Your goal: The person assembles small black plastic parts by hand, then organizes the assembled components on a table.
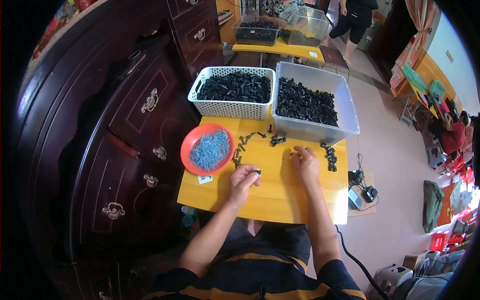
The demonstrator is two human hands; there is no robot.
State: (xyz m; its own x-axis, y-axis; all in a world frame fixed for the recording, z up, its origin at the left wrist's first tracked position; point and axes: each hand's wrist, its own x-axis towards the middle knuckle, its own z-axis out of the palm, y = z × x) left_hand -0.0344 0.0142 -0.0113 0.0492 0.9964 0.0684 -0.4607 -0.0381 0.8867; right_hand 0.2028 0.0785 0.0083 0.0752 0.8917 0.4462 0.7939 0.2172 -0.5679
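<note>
A small black piece [258, 172], its finer shape mostly hidden, was pinched in the fingertips of the left hand [242, 182], right of the red bowl [185, 146] and a little nearer the wearer than the bowl's middle. Slim black pieces [242, 145] lay loosely strewn in a ragged line just beside the bowl's right rim. Stubby black pieces [277, 141] sat bunched farther right of the bowl; a second bunch [331, 159], strung out lengthwise, lay well apart to its right.

Yellow bench [272, 200]; by its left edge, an orange-red bowl [185, 150] of pale-blue pieces [210, 150]; along its far edge, a white hole-patterned basket [231, 110] of black parts [235, 87].
</note>
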